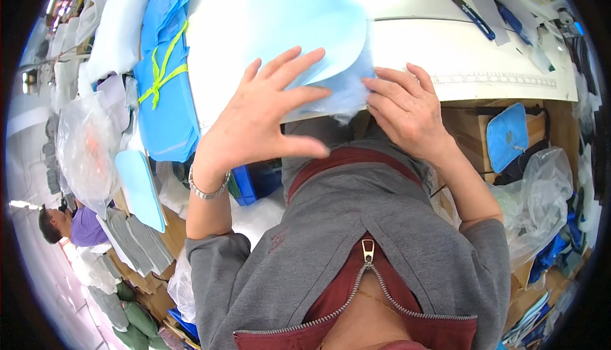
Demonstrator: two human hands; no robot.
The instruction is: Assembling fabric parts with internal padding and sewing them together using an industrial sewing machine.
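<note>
A light blue fabric piece with a rounded corner lies on the white work table. Under its near edge shows a thin, fuzzy blue layer that hangs slightly over the table's front edge. My left hand hovers over the near left part of these layers, fingers spread and thumb stretched out, holding nothing visible. At the right edge of the fuzzy layer is my right hand, its slightly bent fingers apart and the fingertips touching that edge. Its thumb is mostly hidden.
Thread snips lie at the far right of the table, beyond a ruler strip. Blue folded fabric tied with a yellow-green strip sits left. A plastic bag is at right. Another person is at far left.
</note>
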